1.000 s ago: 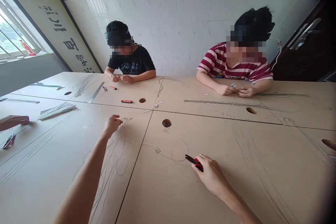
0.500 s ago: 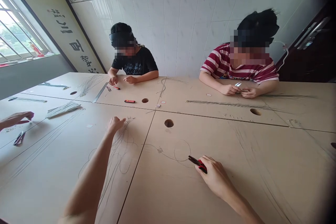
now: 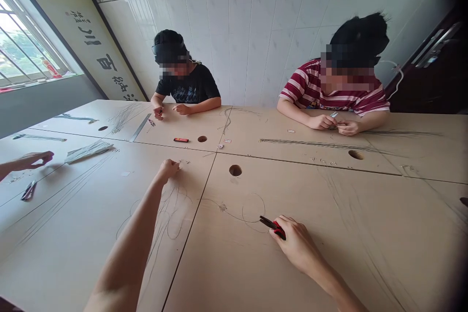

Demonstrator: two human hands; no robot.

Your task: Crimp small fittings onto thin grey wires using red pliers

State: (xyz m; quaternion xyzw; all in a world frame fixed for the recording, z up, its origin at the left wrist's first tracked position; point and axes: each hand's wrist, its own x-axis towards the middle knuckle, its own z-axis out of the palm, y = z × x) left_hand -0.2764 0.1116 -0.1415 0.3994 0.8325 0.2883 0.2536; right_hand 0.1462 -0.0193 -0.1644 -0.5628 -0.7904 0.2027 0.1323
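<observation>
My left hand [image 3: 169, 169] reaches far forward with fingers pinched together, at the edge of a scatter of tiny pieces [image 3: 185, 162]; what it pinches is too small to make out. Beneath and beside that forearm lie loose thin wires [image 3: 171, 219], some curled into loops. My right hand [image 3: 294, 241] is wrapped around pliers with red handles and black jaws [image 3: 267, 223]. The jaws point left, close to a looped thin wire [image 3: 263, 200] with a small knotted cluster [image 3: 223, 207] along it.
Two people sit across the wooden table [image 3: 234, 268]; another person's hand [image 3: 38, 159] is at left. Cable holes [image 3: 235, 170] pierce the top. A pale wire bundle [image 3: 89, 151], dark-handled tool [image 3: 28, 191], red-and-black object [image 3: 181, 140] and long wires [image 3: 310, 144] lie around.
My left hand has shifted right over the tiny pieces, its fingers now pinched. My right hand barely moved. The other person's hand at left moved slightly right; a small red object across the table is gone from view.
</observation>
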